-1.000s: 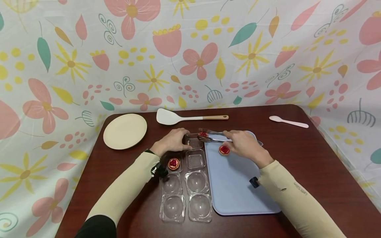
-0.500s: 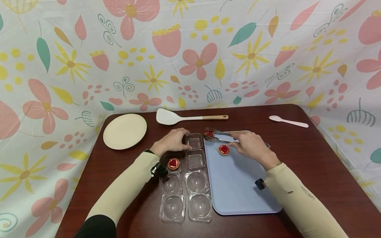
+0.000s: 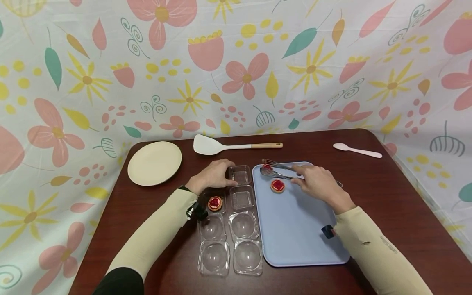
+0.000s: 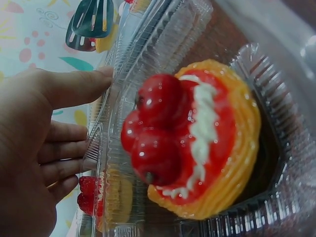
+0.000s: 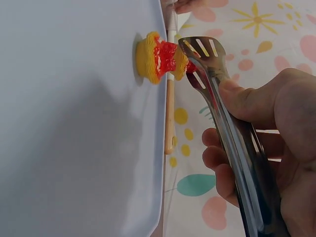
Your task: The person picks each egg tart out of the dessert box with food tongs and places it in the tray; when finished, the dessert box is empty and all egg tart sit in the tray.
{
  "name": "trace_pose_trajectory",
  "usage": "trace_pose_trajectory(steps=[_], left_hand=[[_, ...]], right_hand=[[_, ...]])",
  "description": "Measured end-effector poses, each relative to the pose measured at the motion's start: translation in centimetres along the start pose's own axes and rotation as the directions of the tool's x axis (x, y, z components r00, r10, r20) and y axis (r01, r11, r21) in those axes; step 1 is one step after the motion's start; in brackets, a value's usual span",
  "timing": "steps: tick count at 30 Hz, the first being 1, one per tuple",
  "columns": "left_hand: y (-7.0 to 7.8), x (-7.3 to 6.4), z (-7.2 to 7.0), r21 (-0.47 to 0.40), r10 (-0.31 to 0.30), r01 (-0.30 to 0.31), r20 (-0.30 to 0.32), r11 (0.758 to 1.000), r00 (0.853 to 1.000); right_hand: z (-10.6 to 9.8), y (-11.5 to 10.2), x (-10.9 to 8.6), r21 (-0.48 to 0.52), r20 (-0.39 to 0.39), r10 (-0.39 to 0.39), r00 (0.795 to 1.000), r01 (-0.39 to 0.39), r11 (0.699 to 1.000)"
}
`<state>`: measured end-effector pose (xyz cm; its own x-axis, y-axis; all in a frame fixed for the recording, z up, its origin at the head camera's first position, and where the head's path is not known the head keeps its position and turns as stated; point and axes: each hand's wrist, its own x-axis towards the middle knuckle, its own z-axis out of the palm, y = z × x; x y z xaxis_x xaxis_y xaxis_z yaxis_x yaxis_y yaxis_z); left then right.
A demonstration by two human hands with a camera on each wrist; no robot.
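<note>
In the head view, my right hand (image 3: 320, 185) grips a pair of metal tongs (image 5: 232, 133). A small fruit tart (image 3: 267, 167) sits between the tong tips, over the far left corner of the blue tray (image 3: 302, 233). Another tart (image 3: 277, 186) lies on that tray, just nearer than the tongs. My left hand (image 3: 214, 175) holds a clear plastic container (image 3: 241, 175) at the far end, thumb and fingers spread along its side. A cherry-topped tart (image 4: 202, 143) rests in a compartment below my left wrist. Beyond it, a second red-topped tart (image 4: 116, 197) shows through the plastic.
Opened clear lids (image 3: 243, 224) stretch toward the near edge of the brown table (image 3: 162, 246). Behind them lie a cream plate (image 3: 155, 163) and a white spatula (image 3: 210, 145) with a wooden handle. A pink spoon (image 3: 357, 150) is at the far right.
My right hand has moved right with the tongs, carrying the tart from over the container's edge to over the tray's corner. My left hand has stayed in place.
</note>
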<state>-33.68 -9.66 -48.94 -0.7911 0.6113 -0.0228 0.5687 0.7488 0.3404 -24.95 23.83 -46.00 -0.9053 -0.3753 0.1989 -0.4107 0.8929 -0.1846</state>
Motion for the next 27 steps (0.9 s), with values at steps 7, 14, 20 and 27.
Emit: trace_pose_trajectory(steps=[7,14,20,27], left_hand=[[0.0,-0.1,0.1,-0.006,-0.004,0.004,0.001,1.0,1.0],[0.1,-0.1,-0.1,-0.006,0.001,-0.001,0.0,1.0,1.0],[0.1,-0.1,-0.1,-0.002,-0.004,0.004,0.0,1.0,1.0],[0.1,-0.1,0.0,0.0,-0.008,0.008,0.003,1.0,1.0]], right_hand=[[0.1,0.5,-0.5,0.002,-0.001,0.009,1.0,-0.009,1.0],[0.0,1.0,-0.9,-0.009,0.01,0.036,0.999,-0.036,0.999],[0.1,1.3,-1.3,-0.012,0.017,0.05,0.999,-0.05,0.999],[0.3,1.4,-1.5,-0.015,0.035,0.062,0.997,-0.061,0.998]])
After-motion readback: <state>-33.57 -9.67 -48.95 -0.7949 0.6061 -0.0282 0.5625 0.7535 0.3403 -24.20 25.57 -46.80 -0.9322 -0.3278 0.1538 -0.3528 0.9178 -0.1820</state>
